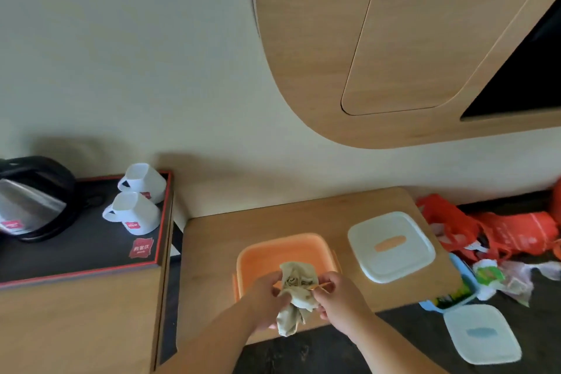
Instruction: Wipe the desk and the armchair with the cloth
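Hotel guest room. Evidence: electric kettle (33, 197) and two upturned white cups (135, 214) on logo-marked black tray (91, 255); curved wood wall panel (318, 39) framing dark screen (522, 76); small wall-side wooden desk (273, 215).

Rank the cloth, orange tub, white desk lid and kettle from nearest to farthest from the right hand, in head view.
1. cloth, held by the right hand
2. orange tub, just beyond
3. white lid, right side of desk
4. kettle, far left
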Available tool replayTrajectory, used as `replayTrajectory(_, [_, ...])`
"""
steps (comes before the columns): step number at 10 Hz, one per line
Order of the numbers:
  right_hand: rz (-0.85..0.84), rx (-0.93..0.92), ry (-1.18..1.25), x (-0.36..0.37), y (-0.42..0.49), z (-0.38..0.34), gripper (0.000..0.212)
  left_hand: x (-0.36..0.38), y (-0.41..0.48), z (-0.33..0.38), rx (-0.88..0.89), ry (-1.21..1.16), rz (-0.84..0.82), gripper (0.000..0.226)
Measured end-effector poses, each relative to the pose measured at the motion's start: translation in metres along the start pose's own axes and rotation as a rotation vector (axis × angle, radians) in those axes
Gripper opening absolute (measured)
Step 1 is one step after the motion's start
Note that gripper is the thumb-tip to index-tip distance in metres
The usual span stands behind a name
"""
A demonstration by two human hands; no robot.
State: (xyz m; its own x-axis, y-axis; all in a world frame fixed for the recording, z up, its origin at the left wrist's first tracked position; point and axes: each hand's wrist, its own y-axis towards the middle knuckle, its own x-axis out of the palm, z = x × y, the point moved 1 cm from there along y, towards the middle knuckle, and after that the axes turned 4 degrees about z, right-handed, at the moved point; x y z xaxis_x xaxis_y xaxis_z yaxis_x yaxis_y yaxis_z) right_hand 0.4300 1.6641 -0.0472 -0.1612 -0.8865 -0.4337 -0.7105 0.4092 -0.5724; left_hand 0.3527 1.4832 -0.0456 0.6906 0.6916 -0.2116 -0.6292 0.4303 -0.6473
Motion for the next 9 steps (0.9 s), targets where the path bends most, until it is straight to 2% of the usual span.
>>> replayTrajectory(2, [-0.066,0.024,-0.102,0.034,0.092,0.038,0.015,0.014,0.084,-0.055,-0.121,-0.146,0.191,0.038])
replayTrajectory(4, [-0.068,0.036,-0.16,0.061,0.165,0.072,0.017,0.024,0.152,-0.095,-0.152,-0.178,0.316,0.035])
replayTrajectory(6, [-0.019,0.019,-0.408,0.064,0.193,0.094,0.055,0.024,0.168,-0.112,-0.282,-0.019,0.463,0.054])
replayTrajectory(8, [-0.068,0.017,-0.29,0.042,0.17,0.081,0.033,0.019,0.146,-0.1,-0.266,-0.127,0.524,0.042])
replayTrajectory(9, [-0.063,-0.016,-0.26,0.029,0.155,0.069,0.025,0.019,0.126,-0.085,-0.277,-0.221,0.504,0.028])
